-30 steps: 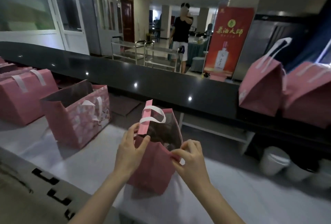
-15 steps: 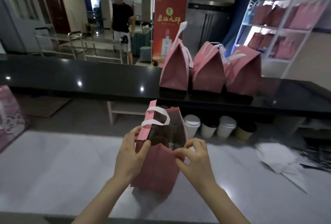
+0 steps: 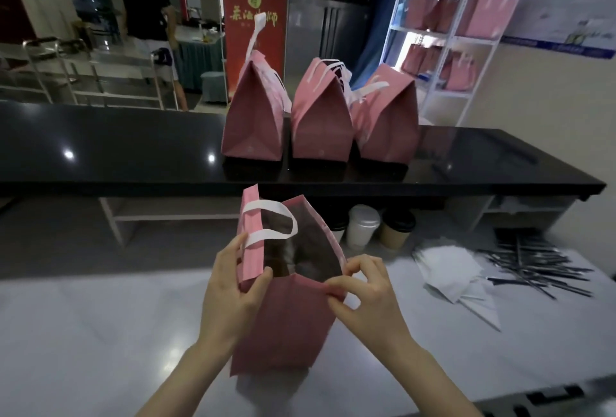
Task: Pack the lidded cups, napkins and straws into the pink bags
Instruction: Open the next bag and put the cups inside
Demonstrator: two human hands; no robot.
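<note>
While the open pink bag (image 3: pixel 286 323) stands upright on the white table (image 3: pixel 100 333) at the centre of the view, both hands hold its mouth apart. Left hand (image 3: pixel 230 296): fingers curled round the bag's left rim panel, thumb pressed on the near face just below the white handle (image 3: pixel 270 233). Right hand (image 3: pixel 363 296): thumb and forefinger pinch the rim's right corner, the other fingers raised and loosely bent. The bag's interior is dark, and its contents cannot be told.

Taking the open bag as the dial's centre:
- 1 o'clock: a white lidded cup (image 3: pixel 363 226) and, just beside it, a brown cup with a black lid (image 3: pixel 398 230), both upright under the edge of the black counter (image 3: pixel 116 150).
- 3 o'clock: white napkins (image 3: pixel 450 270) in a loose, overlapping heap on the table.
- 3 o'clock, farther out: dark straws (image 3: pixel 533 266) scattered crosswise (some touch the napkins' edge).
- 12 o'clock: three closed pink bags (image 3: pixel 321 120) side by side on the counter, white handles up.
- 2 o'clock, far: a white shelf rack (image 3: pixel 446 60) carrying more pink bags.
- 12 o'clock, behind the counter: a red banner (image 3: pixel 255 6).
- 11 o'clock, far: a person in a black shirt (image 3: pixel 146 10), standing.
</note>
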